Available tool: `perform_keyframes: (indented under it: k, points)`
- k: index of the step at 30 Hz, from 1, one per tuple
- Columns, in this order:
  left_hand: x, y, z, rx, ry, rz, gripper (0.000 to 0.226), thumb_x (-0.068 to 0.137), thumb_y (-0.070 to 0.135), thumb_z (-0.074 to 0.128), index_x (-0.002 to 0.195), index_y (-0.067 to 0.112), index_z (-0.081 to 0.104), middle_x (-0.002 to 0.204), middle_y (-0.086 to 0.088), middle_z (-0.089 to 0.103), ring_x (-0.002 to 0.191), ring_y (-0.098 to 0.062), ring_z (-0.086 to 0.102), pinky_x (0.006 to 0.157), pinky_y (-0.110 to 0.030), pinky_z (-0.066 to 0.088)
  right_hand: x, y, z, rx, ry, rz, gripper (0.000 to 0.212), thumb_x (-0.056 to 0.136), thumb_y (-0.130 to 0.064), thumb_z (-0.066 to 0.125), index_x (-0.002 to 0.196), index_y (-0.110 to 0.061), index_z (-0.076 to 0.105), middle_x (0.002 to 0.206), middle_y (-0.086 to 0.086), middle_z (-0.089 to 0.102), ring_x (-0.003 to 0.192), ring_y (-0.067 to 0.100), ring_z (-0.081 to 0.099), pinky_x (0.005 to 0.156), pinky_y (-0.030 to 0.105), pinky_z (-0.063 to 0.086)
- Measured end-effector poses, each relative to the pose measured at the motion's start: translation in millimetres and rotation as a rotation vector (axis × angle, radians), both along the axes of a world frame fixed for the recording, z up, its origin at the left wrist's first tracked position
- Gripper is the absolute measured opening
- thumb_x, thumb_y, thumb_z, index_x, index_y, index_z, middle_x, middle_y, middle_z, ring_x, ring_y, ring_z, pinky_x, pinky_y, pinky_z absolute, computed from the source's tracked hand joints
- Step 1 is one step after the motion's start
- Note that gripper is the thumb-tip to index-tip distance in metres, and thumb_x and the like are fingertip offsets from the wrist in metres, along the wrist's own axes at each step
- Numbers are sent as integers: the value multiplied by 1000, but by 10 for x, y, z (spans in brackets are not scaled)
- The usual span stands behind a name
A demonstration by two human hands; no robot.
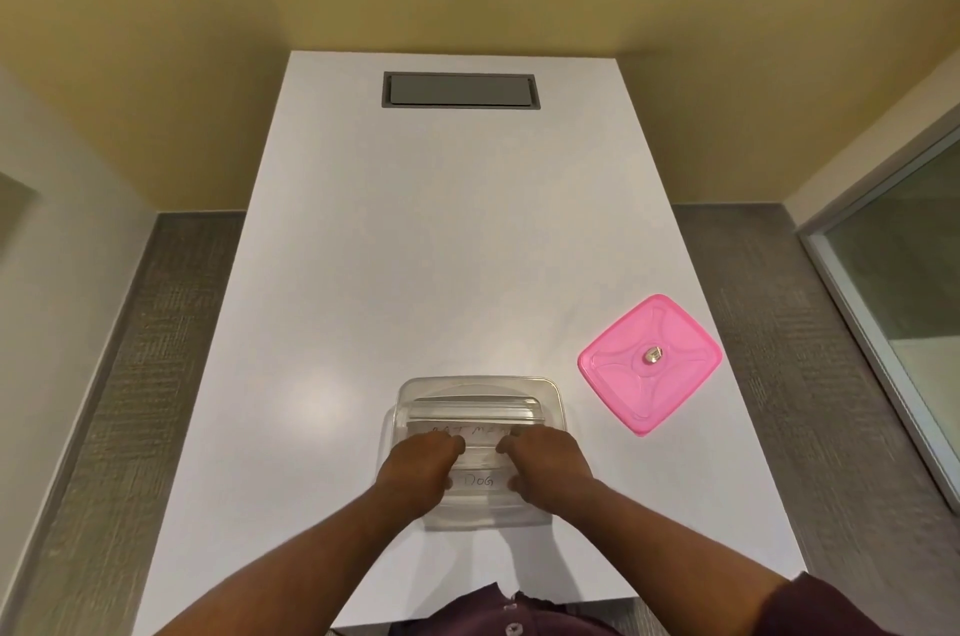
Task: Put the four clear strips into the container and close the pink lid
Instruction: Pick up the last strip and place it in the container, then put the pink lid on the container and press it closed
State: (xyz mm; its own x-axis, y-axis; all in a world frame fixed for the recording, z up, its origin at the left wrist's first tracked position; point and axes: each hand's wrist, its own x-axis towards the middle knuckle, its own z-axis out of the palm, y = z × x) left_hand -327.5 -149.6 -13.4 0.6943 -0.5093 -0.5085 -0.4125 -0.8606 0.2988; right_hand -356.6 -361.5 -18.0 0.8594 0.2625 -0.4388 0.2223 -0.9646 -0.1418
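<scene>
Near the front edge of the white table (363, 271), clear container (551, 399) sits open. Clear strips (480, 479) are stacked at its near side; whether fully inside, can't tell. One reads "DOG". Left hand (415, 471) and right hand (545, 466) are both curled onto the stack ends, gripping it. Pink lid (649, 365) lies flat, off to the right, apart.

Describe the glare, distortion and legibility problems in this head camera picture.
Head view: wide-angle lens splays the white table edges outward; soft ceiling-light glare sits left of the clear container; transparent strips blur into it, writing faint, only "DOG" readable; both hands cover the strip ends; pink lid sharp.
</scene>
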Motion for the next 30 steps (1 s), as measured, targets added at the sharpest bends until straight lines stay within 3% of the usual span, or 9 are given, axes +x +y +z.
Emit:
perform_keyframes:
  k: [4,8,14,17,20,24,28,30]
  points:
    - [18,60,49,-56,-18,11,45,91,28,65,134,21,51,136,-1,57,126,-23,54,100,-36,46,-21,-32,37,60,-14,-34,51,84,-46,72,131,-31,61,128,-5,65,118,25,62,93,38,52]
    - [59,70,117,-153,-36,69,42,91,36,66,129,23,56,131,3,61,124,-18,55,102,-32,45,-80,-86,118,166,-157,-127,43,89,-61,57,120,-34,66,116,-11,70,107,16,65,85,33,51]
    - [259,-340,381,-431,-32,306,12,84,36,73,87,24,71,80,12,70,77,-4,63,76,-30,54,-46,-223,362,305,-324,-295,29,93,-53,51,93,-30,70,90,-13,71,83,8,67,71,30,52]
    - [376,-713,527,-548,-49,384,9,86,30,68,81,23,73,73,12,72,70,-3,64,69,-25,53,13,-412,472,366,-398,-398,24,93,-46,56,85,-28,70,81,-12,71,75,7,65,67,31,52]
    - [471,-1104,624,-643,-16,445,9,88,26,67,84,21,74,75,10,73,68,-3,65,68,-22,53,105,-710,537,389,-464,-519,18,92,-39,64,82,-26,71,76,-12,70,70,6,64,64,28,50]
    - [549,-1558,670,-694,232,538,18,86,30,72,102,20,72,93,4,75,78,-6,68,71,-18,51,266,-1220,545,336,-416,-632,16,91,-35,65,83,-24,74,77,-10,73,71,10,64,66,30,52]
    - [593,-1987,563,-633,367,590,32,89,35,69,115,18,68,111,3,70,100,-16,68,87,-30,55,428,-1797,490,326,-291,-748,18,90,-30,63,80,-20,74,80,-7,74,74,15,65,62,28,49]
    - [615,-2179,483,-605,423,659,38,90,37,67,122,16,64,118,0,67,106,-21,66,91,-34,55,490,-2056,454,324,-219,-775,19,92,-32,62,89,-20,77,90,-5,76,83,16,67,63,25,44]
